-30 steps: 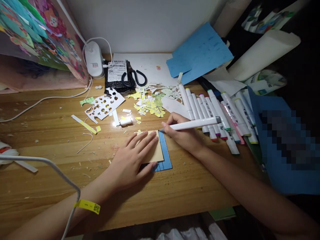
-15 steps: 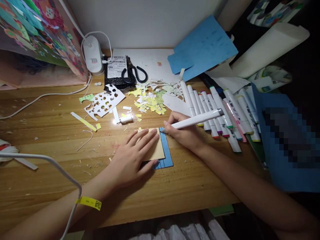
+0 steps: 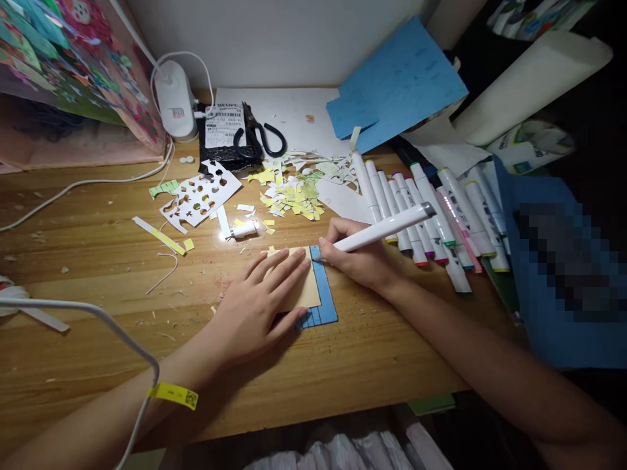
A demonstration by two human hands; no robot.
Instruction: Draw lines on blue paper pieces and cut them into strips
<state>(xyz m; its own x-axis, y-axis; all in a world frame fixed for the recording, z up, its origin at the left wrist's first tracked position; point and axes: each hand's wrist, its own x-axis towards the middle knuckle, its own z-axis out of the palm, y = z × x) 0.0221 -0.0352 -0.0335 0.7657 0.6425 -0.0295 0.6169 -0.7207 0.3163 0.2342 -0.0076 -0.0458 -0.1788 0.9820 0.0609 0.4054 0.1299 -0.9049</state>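
Note:
My left hand [image 3: 255, 300] lies flat with its fingers spread, pressing on a pale yellow square of paper [image 3: 311, 287]. That square covers part of a blue piece [image 3: 328, 303], which shows along the right and bottom sides and carries thin dark lines near its lower edge. In my right hand [image 3: 360, 258] is a white marker [image 3: 386, 228], slanting up to the right. Its tip meets the blue strip close to the upper right edge of the yellow square.
Behind lie paper scraps [image 3: 294, 192], scissors [image 3: 259, 140] and a hole-punched white sheet [image 3: 203, 196]. Many markers [image 3: 431, 202] are lined up at the right. A white cable [image 3: 112, 326] with a yellow tag crosses in front of the left forearm.
The marker tip has shifted very slightly down along the edge of the yellow square. The whole view has moved a little; my left hand stays on the paper.

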